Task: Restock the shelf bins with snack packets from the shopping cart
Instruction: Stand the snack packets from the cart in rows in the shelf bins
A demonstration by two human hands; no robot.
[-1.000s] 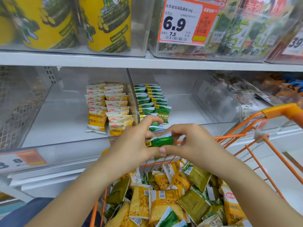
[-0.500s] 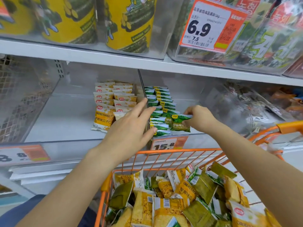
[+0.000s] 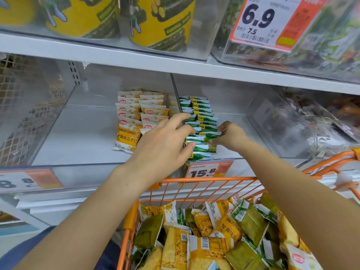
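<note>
Pinched between thumb and fingertips, my right hand (image 3: 231,136) keeps its grip clamped on the right end of a green packet (image 3: 211,135), which I am laying on the front of the green row (image 3: 198,121) in the right-hand shelf bin (image 3: 239,117). My left hand (image 3: 165,141) has its fingers spread and fairly straight, the tips resting against the left ends of the green packets beside the clear divider (image 3: 175,94); I judge it is there to steady the row and keep it square while the new one goes down.

Lying nearly flat, the packet has its long axis running left to right across the bin, like the ones behind it, each overlapping the next like shingles toward the bin's front edge. That keeps every label showing.

Left of the divider, the yellow packets (image 3: 136,114) sit in two overlapping columns near its right side, the rest of that bin floor bare. Below the front lip with the price tag (image 3: 209,169), the orange shopping cart (image 3: 204,180) holds a loose heap of yellow and green packets, so plenty remains to shelve.
</note>
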